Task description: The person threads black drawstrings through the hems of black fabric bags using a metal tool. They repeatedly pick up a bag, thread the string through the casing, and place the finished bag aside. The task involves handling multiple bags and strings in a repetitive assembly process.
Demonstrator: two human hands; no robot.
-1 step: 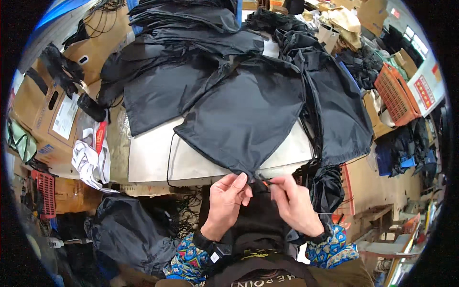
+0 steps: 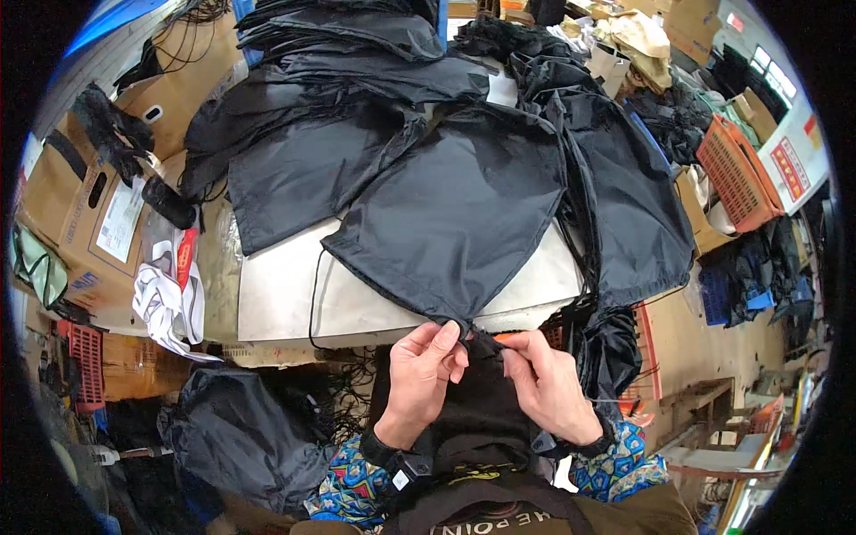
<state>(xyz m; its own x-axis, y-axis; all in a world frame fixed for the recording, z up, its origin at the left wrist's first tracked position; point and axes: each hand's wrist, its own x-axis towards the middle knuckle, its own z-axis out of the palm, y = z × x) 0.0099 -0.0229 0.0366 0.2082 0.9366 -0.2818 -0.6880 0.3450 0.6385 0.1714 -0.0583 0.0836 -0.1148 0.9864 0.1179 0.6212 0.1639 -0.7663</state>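
A black fabric drawstring bag [image 2: 464, 205] lies over the near edge of the table, one corner pointing at me. My left hand [image 2: 421, 379] pinches that corner between thumb and fingertips. Just to its right, my right hand [image 2: 551, 385] has thumb and forefinger closed on a short black cord end [image 2: 484, 343] beside the corner. How the cord is threaded or knotted there cannot be made out. From the bag's left corner a thin black cord loop [image 2: 314, 299] hangs down past the table edge.
Pale boards [image 2: 285, 294] cover the tabletop under the bag. More black bags [image 2: 312, 169] are piled behind, with others [image 2: 633, 196] to the right. White straps [image 2: 169, 294] hang by a cardboard box [image 2: 94, 214] at left. An orange crate [image 2: 738, 174] stands at far right.
The fingers of my right hand have shifted slightly downward, and more of the black cord end shows between the hands. My left hand keeps its pinch on the corner.
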